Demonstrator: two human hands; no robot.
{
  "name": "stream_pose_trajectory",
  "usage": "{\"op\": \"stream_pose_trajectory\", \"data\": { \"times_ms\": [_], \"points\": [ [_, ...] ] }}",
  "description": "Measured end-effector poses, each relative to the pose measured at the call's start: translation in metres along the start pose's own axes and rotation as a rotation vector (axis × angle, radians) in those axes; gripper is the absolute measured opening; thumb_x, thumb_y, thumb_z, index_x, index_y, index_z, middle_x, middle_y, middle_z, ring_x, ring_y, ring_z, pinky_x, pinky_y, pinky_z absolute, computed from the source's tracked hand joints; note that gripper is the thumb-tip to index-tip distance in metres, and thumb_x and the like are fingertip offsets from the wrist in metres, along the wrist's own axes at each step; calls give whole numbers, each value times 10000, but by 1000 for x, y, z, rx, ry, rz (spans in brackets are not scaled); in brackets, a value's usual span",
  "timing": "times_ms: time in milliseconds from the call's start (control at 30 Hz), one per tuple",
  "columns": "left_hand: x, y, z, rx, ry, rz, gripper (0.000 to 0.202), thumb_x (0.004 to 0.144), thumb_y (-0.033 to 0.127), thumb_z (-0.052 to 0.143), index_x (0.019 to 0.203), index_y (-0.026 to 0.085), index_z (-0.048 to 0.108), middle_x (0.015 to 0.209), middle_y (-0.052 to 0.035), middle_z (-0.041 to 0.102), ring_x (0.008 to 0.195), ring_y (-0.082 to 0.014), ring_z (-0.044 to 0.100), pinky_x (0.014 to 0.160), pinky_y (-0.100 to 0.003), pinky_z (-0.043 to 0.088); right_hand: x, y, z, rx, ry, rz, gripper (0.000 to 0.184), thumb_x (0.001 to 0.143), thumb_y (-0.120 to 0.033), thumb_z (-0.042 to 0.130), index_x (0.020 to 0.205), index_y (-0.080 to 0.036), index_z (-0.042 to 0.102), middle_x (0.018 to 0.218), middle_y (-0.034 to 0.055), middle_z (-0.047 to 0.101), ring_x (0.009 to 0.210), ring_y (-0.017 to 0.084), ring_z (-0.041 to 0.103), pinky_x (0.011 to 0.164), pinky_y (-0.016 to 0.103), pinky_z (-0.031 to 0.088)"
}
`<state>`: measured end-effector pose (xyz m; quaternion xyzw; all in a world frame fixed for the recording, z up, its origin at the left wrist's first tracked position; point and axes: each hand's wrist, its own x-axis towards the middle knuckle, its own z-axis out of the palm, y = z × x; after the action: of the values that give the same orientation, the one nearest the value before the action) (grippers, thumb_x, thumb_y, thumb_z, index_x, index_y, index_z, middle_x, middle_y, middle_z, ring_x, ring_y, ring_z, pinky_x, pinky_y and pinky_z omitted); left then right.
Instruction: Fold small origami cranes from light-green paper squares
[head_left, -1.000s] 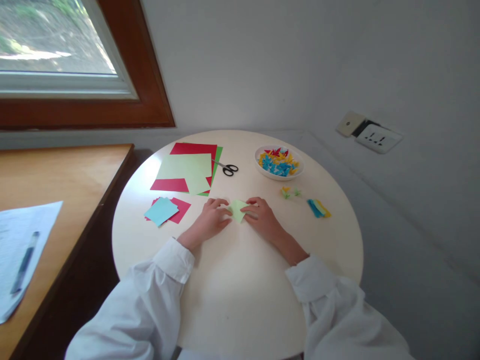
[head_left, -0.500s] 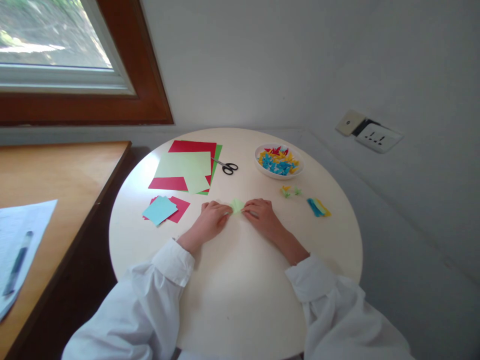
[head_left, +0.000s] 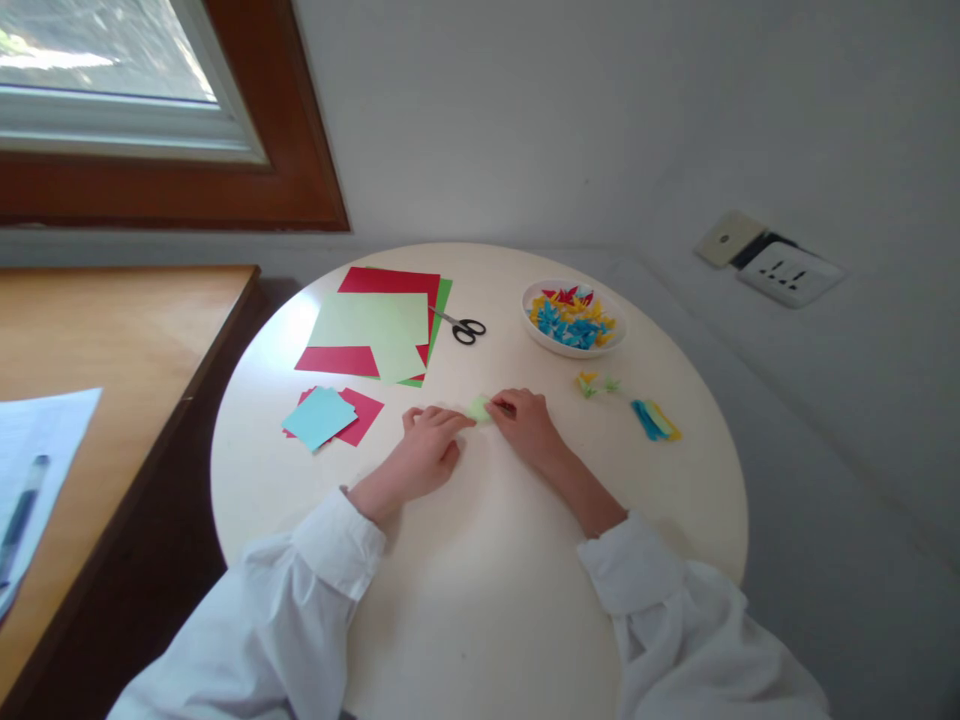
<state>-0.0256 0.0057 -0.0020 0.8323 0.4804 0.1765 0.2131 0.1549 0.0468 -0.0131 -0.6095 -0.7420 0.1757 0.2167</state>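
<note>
A small light green piece of folded paper (head_left: 478,409) lies on the white round table (head_left: 480,560) between my two hands. At its left edge, my left hand (head_left: 427,450) rests a stretched index fingertip on the paper, with the thumb held apart below. My right hand (head_left: 527,425) pinches the paper's right side between thumb and fingers; those fingertips partly cover it. The exact folds are too small to make out.
Black-handled scissors (head_left: 466,330) lie beside large red and green paper sheets (head_left: 367,318). Blue and red paper squares (head_left: 321,418) are on the left. To the right are a white bowl (head_left: 531,340) of colourful folded paper pieces, loose small pieces (head_left: 587,385) and blue-yellow strips (head_left: 654,421).
The light green paper looks smaller and flatter now. My left thumb has come away from it, leaving the index finger on its edge. The view has shifted slightly.
</note>
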Motion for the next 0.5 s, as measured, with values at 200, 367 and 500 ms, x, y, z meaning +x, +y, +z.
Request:
{"op": "stream_pose_trajectory", "data": {
  "times_ms": [200,367,500],
  "points": [
    [-3,3,4,96,-8,77,437,805,88,385,1203,185,538,1079,-109,585,1014,-242,502,901,-454,294,0,2,2,-37,31,27,97,782,-237,607,704,-203,652,769,30,710,844,220,552,772,353,289],
    [-6,8,9,133,-4,73,450,815,103,382,1234,207,511,1078,-111,551,1020,-252,479,888,-450,299,1,0,2,-46,18,34,112,780,-230,599,687,-205,656,765,31,713,832,216,547,774,357,286],
    [-8,14,11,139,-4,25,446,830,124,367,1258,180,478,1110,-129,542,1046,-260,467,892,-456,300,3,-1,1,-56,-5,39,119,778,-237,603,679,-199,655,764,37,712,833,221,548,778,362,292]
  ]
}}
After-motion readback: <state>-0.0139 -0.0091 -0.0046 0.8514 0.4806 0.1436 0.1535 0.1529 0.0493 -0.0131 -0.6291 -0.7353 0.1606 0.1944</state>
